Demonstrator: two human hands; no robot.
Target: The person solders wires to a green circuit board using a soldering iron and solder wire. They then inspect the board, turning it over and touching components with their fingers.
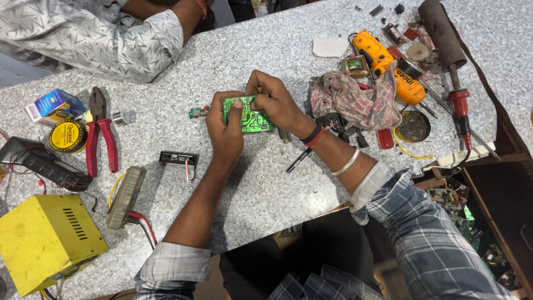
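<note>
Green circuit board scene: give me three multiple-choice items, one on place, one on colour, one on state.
1. Where do the red-handled pliers lie?
A. left of the hands
B. on the cloth
C. on the yellow box

2. What colour is the metal box at the lower left?
A. blue
B. yellow
C. white

3. How is the green circuit board held?
A. lying untouched
B. in one hand
C. in both hands

Answers: 1 A, they lie on the table beside the tape roll; 2 B, its casing is yellow; 3 C, the left hand and right hand both grip it.

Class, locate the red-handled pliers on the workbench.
In the head view, the red-handled pliers lie at the table's left, beside the yellow tape roll, well left of both hands.
</note>
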